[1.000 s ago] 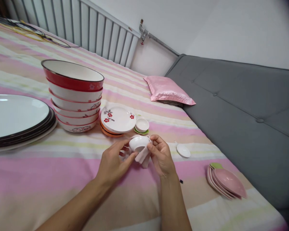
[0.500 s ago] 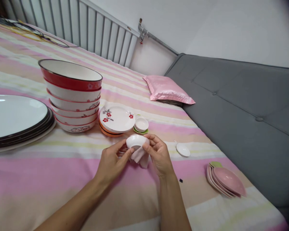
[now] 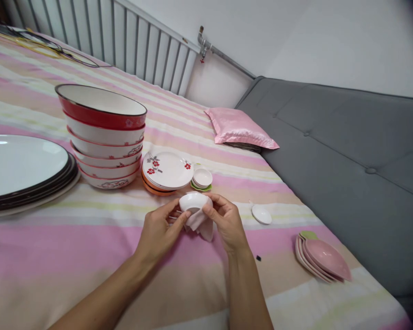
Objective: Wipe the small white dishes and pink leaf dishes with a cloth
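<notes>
One white dish (image 3: 194, 200) held up over the bed (image 3: 179, 284), nr small bowls (image 3: 203, 177). L hand (image 3: 161, 230) half-curled, gripping its L side; R hand (image 3: 226, 222) more closed, pinching cloth (image 3: 201, 223) vs its R rim.

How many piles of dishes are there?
5: big plates at the far left, bowls next to them, flowery plates beside those, little bowls just right of those, and pink dishes at the far right. Others could hide behind the bowls.
</notes>
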